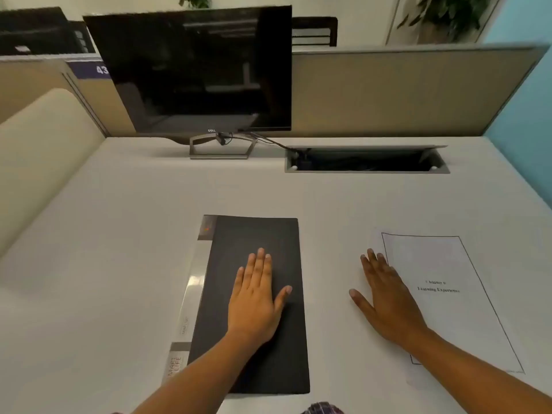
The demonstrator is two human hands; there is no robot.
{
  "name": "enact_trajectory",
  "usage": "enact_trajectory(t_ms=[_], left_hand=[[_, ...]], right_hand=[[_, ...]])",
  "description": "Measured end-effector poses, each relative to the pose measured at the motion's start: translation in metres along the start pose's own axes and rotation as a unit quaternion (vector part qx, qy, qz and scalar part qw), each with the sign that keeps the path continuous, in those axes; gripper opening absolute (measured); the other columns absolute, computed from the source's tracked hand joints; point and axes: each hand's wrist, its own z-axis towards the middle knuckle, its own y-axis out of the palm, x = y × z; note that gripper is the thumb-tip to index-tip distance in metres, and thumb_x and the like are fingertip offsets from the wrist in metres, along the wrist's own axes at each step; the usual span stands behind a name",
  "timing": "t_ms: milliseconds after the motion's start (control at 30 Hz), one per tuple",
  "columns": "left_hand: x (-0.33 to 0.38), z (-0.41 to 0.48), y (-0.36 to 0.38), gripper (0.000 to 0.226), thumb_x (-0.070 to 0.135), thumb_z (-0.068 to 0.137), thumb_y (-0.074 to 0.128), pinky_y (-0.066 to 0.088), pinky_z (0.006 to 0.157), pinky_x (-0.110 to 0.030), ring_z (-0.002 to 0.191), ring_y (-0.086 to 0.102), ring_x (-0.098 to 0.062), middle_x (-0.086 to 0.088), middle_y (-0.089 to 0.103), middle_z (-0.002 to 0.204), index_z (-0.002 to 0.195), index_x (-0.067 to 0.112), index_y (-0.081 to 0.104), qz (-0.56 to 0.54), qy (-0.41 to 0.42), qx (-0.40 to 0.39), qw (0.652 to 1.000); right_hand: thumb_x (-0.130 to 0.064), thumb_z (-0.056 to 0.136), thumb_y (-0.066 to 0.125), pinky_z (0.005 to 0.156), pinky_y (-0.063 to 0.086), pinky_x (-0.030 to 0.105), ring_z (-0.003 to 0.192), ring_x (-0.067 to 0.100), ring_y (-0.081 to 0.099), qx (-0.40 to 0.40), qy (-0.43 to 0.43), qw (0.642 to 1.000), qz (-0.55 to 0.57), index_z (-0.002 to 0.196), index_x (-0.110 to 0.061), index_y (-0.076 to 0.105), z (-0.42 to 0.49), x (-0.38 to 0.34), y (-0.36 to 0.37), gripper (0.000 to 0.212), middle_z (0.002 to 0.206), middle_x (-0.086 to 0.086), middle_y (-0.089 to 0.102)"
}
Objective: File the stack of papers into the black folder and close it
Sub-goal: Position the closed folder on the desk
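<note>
Overhead, white desk; dark monitor

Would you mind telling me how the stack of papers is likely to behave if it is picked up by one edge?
The stack of papers looks thin and lies flat on the desk, so it would probably droop. Loose sheets may fan or slide apart. The right hand rests flat on its left edge, which should steady it.

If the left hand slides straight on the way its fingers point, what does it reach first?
The left hand lies flat on the closed black folder; it would likely cross the folder's far edge onto bare white desk.
</note>
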Motion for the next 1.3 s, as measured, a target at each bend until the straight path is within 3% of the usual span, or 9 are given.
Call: enact_trajectory(t_ms=[367,633,700,767,833,967,1100,1233,1300], left_hand=[[-0.004,-0.008,0.015,0.087,0.072,0.086,-0.005,-0.011,0.12,-0.037,0.15,-0.011,-0.015,0.0,-0.004,0.165,0.154,0.019,-0.002,0.043,-0.012,-0.043,0.998],[-0.031,-0.061,-0.013,0.085,0.077,0.085,0.028,-0.01,0.121,-0.043,0.149,-0.015,-0.016,0.007,0.0,0.163,0.153,0.026,0.024,0.023,-0.014,-0.012,1.0],[-0.05,-0.085,-0.024,0.107,0.093,0.067,0.033,-0.016,0.119,-0.044,0.148,-0.021,-0.016,0.009,-0.007,0.162,0.154,0.033,0.015,0.027,-0.044,-0.041,0.998],[-0.066,-0.103,-0.032,0.13,0.105,0.045,0.031,-0.022,0.116,-0.049,0.144,-0.032,-0.018,0.009,-0.025,0.159,0.149,0.04,-0.01,0.051,-0.091,-0.08,0.991],[-0.078,-0.114,-0.036,0.141,0.107,0.032,0.031,-0.016,0.114,-0.059,0.14,-0.039,-0.021,0.007,-0.04,0.153,0.143,0.041,-0.026,0.05,-0.122,-0.11,0.985],[-0.082,-0.116,-0.038,0.145,0.106,0.032,0.037,-0.005,0.115,-0.06,0.139,-0.041,-0.025,0.005,-0.045,0.15,0.144,0.039,-0.027,0.02,-0.101,-0.135,0.986],[-0.078,-0.116,-0.029,0.116,0.1,0.053,0.038,0.002,0.12,-0.048,0.146,-0.027,-0.024,0.004,-0.026,0.16,0.149,0.048,-0.003,0.009,-0.03,-0.084,0.996],[-0.06,-0.109,-0.019,0.073,0.08,0.081,0.04,0.031,0.112,-0.054,0.146,0.022,-0.035,-0.004,0.033,0.158,0.141,0.039,0.046,0.049,0.081,-0.029,0.995],[-0.049,-0.102,-0.012,0.059,0.068,0.089,0.039,0.039,0.106,-0.058,0.141,0.033,-0.036,-0.001,0.049,0.149,0.134,0.035,0.057,0.06,0.124,0.006,0.99]], right_hand=[[-0.063,0.091,0.014,0.12,0.002,0.034,0.147,0.011,-0.003,-0.022,-0.004,0.997,-0.072,0.152,-0.021,0.006,-0.01,0.005,0.019,0.075,0.161,-0.005,0.005],[-0.061,0.091,0.019,0.12,0.005,0.034,0.147,0.011,0.001,-0.016,-0.006,0.998,-0.067,0.152,-0.02,0.011,-0.01,0.004,0.017,0.074,0.16,-0.003,0.01],[-0.06,0.091,0.019,0.12,0.005,0.035,0.147,0.011,0.002,-0.013,-0.004,0.998,-0.063,0.152,-0.02,0.011,-0.01,0.005,0.017,0.073,0.16,-0.004,0.01],[-0.06,0.091,0.019,0.12,0.005,0.036,0.147,0.011,0.001,-0.015,-0.003,0.998,-0.064,0.152,-0.021,0.01,-0.011,0.005,0.017,0.073,0.16,-0.004,0.01],[-0.061,0.091,0.018,0.12,0.004,0.036,0.148,0.011,0.0,-0.022,-0.004,0.998,-0.062,0.152,-0.021,0.009,-0.012,0.004,0.018,0.074,0.16,-0.004,0.008],[-0.064,0.09,0.014,0.12,0.001,0.034,0.147,0.01,-0.002,-0.033,0.0,0.997,-0.064,0.152,-0.023,0.005,-0.011,0.004,0.019,0.076,0.16,-0.005,0.005],[-0.066,0.088,0.011,0.119,0.0,0.034,0.147,0.011,-0.004,-0.043,0.004,0.997,-0.07,0.152,-0.023,0.001,-0.01,0.003,0.019,0.078,0.16,-0.005,0.003],[-0.066,0.085,0.004,0.119,-0.001,0.036,0.146,0.014,-0.006,-0.043,-0.002,0.993,-0.113,0.151,-0.021,0.0,-0.009,0.001,0.016,0.08,0.159,-0.003,0.0],[-0.063,0.088,0.006,0.119,0.0,0.038,0.147,0.018,-0.002,-0.033,-0.016,0.987,-0.155,0.152,-0.017,0.008,-0.008,-0.003,0.012,0.079,0.159,0.0,0.005]])
